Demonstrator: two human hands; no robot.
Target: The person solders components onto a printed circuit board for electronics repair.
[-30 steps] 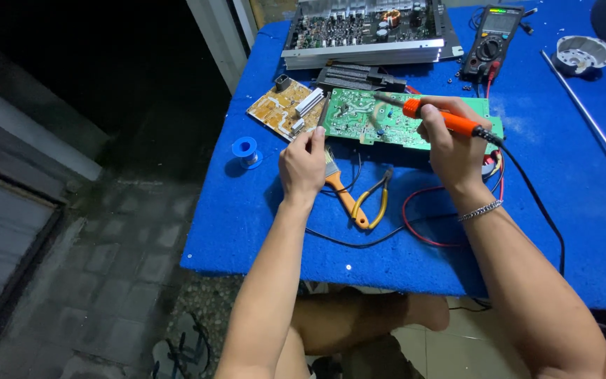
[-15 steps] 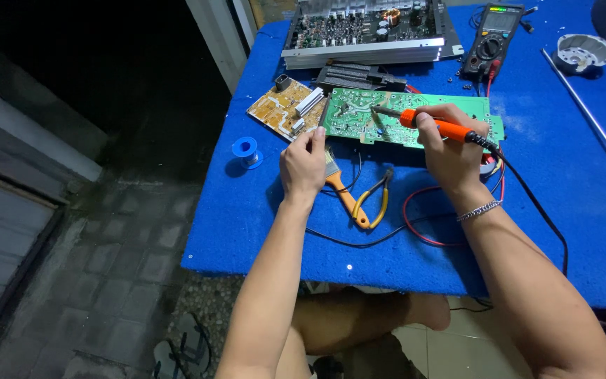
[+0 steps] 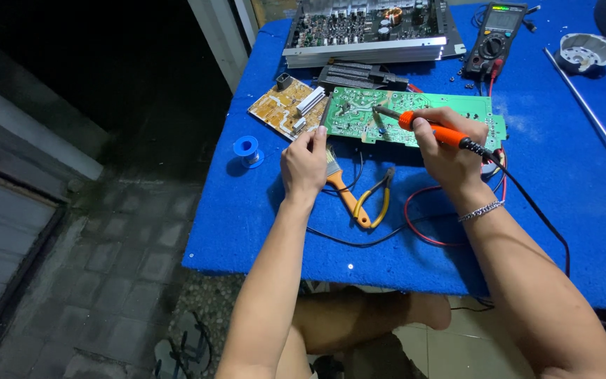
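The soldering iron (image 3: pixel 435 129) lies slanted over the green board (image 3: pixel 415 116). Its long axis runs from lower right to upper left, and the metal tip points to the upper left, down at the middle of the board. Its black cord leaves at the lower right. The right hand (image 3: pixel 450 151) holds the orange handle, with the fingers curled around it and the thumb pressed on top. The left hand (image 3: pixel 304 163) is at the board's left edge; its fingers pinch something thin there, which I cannot identify. Under this hand lie a brush (image 3: pixel 341 186) and yellow pliers (image 3: pixel 374 203). A solder spool (image 3: pixel 247 149) stands to the left on the blue table (image 3: pixel 261 231), a tan board (image 3: pixel 285 109) is near it, and a multimeter (image 3: pixel 496 31) lies far behind.
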